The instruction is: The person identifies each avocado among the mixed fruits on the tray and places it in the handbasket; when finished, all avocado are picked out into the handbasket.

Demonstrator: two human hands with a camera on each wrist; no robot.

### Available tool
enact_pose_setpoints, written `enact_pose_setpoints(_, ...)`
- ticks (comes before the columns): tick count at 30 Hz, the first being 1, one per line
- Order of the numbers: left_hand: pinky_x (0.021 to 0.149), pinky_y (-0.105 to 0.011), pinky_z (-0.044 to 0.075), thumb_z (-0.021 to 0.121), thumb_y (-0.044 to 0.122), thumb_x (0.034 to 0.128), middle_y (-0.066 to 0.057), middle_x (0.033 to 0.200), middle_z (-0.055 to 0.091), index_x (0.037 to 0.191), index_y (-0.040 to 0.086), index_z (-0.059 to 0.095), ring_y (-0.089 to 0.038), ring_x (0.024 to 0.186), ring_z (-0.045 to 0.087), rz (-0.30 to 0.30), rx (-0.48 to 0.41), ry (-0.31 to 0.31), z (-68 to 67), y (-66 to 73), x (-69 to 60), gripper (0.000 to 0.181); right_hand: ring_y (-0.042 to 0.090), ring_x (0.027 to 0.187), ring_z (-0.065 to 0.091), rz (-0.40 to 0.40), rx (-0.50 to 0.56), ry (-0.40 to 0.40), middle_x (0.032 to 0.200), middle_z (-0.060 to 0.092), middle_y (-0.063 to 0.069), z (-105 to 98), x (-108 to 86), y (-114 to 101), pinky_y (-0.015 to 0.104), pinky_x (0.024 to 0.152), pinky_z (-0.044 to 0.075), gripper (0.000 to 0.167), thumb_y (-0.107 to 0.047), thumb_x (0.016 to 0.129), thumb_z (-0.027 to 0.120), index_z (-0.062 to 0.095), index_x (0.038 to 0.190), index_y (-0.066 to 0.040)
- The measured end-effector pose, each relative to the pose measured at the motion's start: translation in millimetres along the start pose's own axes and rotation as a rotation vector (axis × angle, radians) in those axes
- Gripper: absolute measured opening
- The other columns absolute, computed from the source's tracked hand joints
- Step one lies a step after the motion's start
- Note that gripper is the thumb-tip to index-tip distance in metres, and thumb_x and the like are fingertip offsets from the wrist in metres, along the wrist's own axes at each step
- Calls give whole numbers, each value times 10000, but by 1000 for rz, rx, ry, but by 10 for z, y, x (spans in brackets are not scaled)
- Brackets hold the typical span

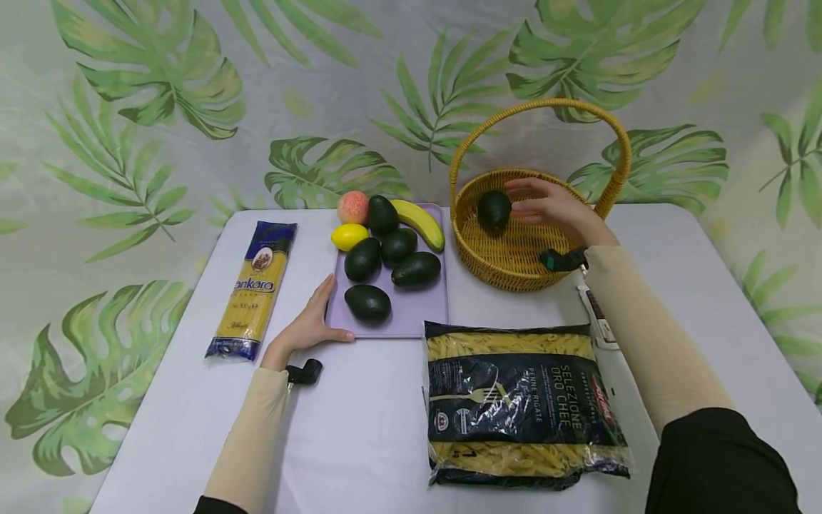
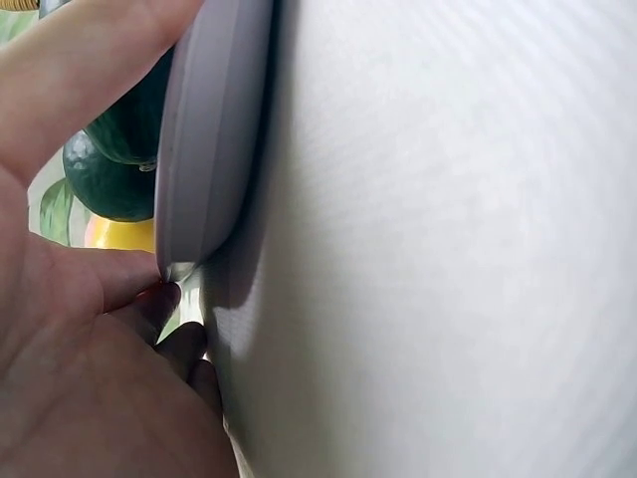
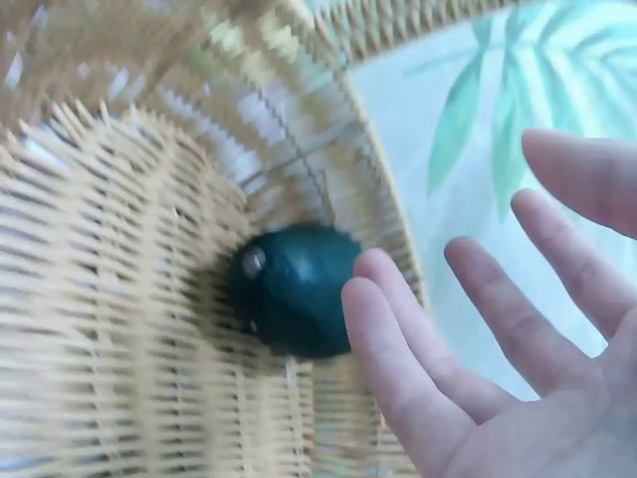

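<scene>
In the wicker basket (image 1: 514, 264) an avocado (image 1: 494, 212) lies against the left part of the wall. Beside it is the right hand (image 1: 552, 207), fingers spread; the right wrist view shows the avocado (image 3: 299, 289) near the fingertips of the right hand (image 3: 498, 358), not gripped. The left hand (image 1: 310, 323) touches the near left corner of the lilac tray (image 1: 417, 314), thumb and fingers apart; the left wrist view shows the left hand (image 2: 90, 329) at the tray's rim (image 2: 214, 139). On the tray lie several avocados (image 1: 368, 304), a banana (image 1: 420, 223), a lemon (image 1: 349, 237) and a peach (image 1: 353, 208).
A spaghetti pack (image 1: 252, 291) lies left of the tray. The large penne bag (image 1: 514, 407) lies in front of the basket, under the right forearm's left side. A white object (image 1: 599, 318) is partly hidden by the right arm. The basket's handle (image 1: 542, 103) arches upward.
</scene>
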State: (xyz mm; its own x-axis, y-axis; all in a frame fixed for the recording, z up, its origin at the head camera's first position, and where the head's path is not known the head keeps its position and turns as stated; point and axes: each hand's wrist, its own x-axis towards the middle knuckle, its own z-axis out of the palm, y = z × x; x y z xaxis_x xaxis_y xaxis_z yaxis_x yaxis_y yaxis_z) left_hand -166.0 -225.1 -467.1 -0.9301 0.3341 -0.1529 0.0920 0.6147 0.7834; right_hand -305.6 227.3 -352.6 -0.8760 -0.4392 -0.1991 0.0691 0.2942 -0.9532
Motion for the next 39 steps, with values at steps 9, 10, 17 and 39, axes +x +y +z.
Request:
enact_pose_setpoints(9, 1144, -511, 55, 863, 298, 702, -160, 1586, -61, 1523, 9, -6, -332, 1439, -30, 3, 4, -4, 5, -15, -10, 1231, 370, 1189, 511, -82, 99, -185, 1465, 322, 206, 316, -160, 36, 513, 1031, 370, 524, -136, 1001, 502, 296, 1465, -4)
enact_pose_setpoints(10, 1144, -511, 55, 864, 298, 701, -159, 1587, -59, 1524, 9, -4, -331, 1439, -29, 2, 3, -3, 5, -17, -10, 1230, 381, 1185, 512, -90, 93, -210, 1460, 330, 204, 374, -174, 28, 521, 1024, 376, 525, -129, 996, 511, 304, 1462, -5)
enact_pose_setpoints(17, 1143, -517, 57, 866, 303, 696, -155, 1588, -55, 1525, 15, -2, -331, 1439, -26, -4, -6, 1, 11, -23, -9, 1235, 377, 1157, 539, -152, -23, -363, 1443, 373, 165, 826, -182, -80, 510, 965, 440, 548, -155, 965, 572, 349, 1459, -72)
enact_pose_setpoints(39, 1144, -513, 69, 851, 322, 715, -122, 1592, -74, 1530, 41, -23, -305, 1443, -31, -20, 18, -9, 3, -16, -4, 1227, 350, 1220, 396, -241, -372, -678, 1498, 299, 74, 1986, 288, -233, 363, 858, 495, 588, -182, 931, 619, 380, 1465, -119)
